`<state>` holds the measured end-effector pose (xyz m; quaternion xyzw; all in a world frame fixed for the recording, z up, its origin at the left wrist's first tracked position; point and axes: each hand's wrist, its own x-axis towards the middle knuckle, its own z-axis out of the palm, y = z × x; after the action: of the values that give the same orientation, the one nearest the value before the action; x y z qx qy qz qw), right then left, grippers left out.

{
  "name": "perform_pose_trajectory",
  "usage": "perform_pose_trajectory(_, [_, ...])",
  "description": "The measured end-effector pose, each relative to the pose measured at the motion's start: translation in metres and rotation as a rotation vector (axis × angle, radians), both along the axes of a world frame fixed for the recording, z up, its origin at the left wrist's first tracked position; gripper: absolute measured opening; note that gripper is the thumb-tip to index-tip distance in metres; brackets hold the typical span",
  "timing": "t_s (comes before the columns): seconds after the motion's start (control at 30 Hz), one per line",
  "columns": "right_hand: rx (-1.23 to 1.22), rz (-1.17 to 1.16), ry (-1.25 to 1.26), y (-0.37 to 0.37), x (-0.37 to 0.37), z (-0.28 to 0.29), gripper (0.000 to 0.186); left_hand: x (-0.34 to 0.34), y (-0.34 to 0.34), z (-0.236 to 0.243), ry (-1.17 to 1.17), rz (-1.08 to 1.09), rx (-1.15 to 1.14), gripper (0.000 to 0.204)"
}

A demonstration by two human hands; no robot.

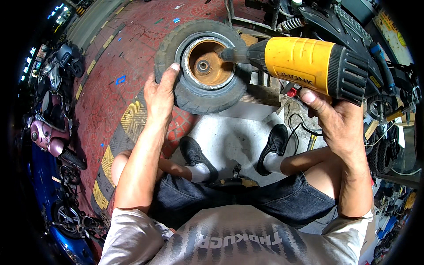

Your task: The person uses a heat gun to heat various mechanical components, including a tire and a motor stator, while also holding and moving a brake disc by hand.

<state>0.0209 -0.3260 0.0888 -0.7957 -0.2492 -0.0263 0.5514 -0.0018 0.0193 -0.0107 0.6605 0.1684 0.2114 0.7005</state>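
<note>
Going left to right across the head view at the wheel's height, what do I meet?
Pink scooter → blue scrap on the red paving → left hand → wheel → yellow heat gun.

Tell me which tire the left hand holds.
The tire on the rusty wheel, beside the yellow tool. Tires on the parked bikes and the dark tires at far right are untouched.

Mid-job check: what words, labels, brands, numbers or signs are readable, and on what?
I won't copy out wording; it stands here:
Yellow-and-black power tool: dark capitals on its side, legible.
Light shirt: large lettering, upside down.
Yellow panel, upper right: too blurred.
Small yellow label, right: too small.
</note>
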Motion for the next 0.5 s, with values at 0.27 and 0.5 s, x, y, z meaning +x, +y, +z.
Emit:
perform_pose_trajectory(0.27, [-0.001, -0.021, 0.007, -0.003, -0.001, -0.002, 0.035, -0.001, 0.004, -0.004, 0.026, -0.005, 0.019, 0.063])
perform_pose_trajectory(0.5, [-0.027, -0.029, 0.0, -0.006, -0.003, -0.004, 0.035, -0.003, -0.006, 0.002, -0.015, -0.008, 0.031, 0.051])
